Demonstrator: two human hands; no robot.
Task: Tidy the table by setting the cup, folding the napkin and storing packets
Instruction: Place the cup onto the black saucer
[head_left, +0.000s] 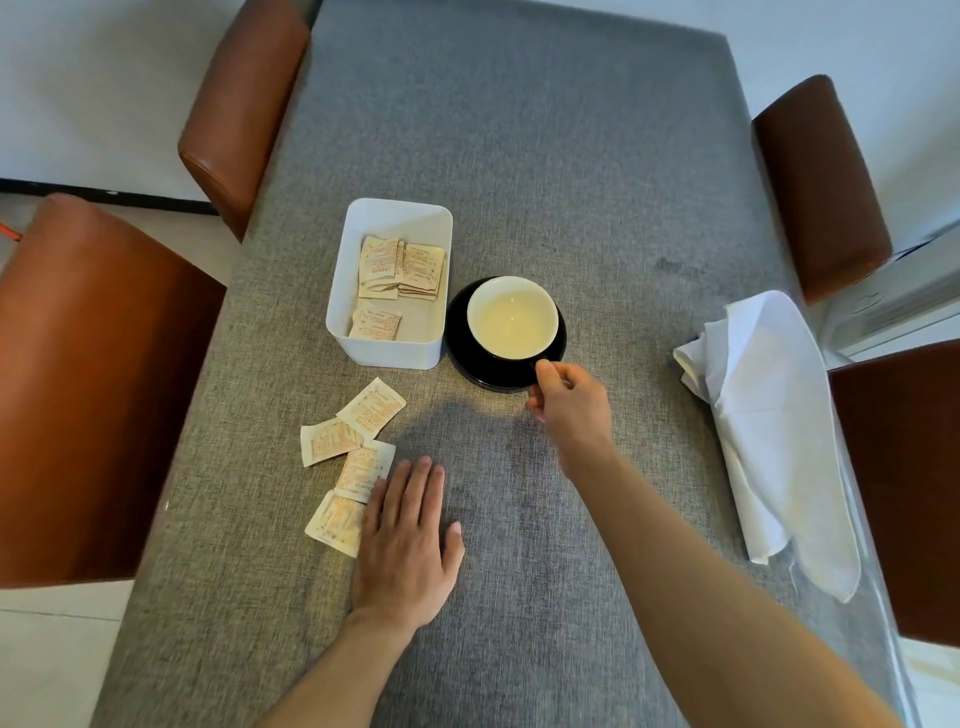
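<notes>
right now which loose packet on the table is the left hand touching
The nearest packet; the left hand overlaps its edge. The other three loose packets lie clear, farther up the table.

Dining room: cloth-covered table (519, 156), 4 leather chairs (93, 384).

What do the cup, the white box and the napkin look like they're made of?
The cup looks like glazed ceramic: smooth, glossy cream inside. The box seems matte plastic, with thin walls and rounded corners. The napkin looks like white cloth, lying in soft, crumpled folds.
</notes>
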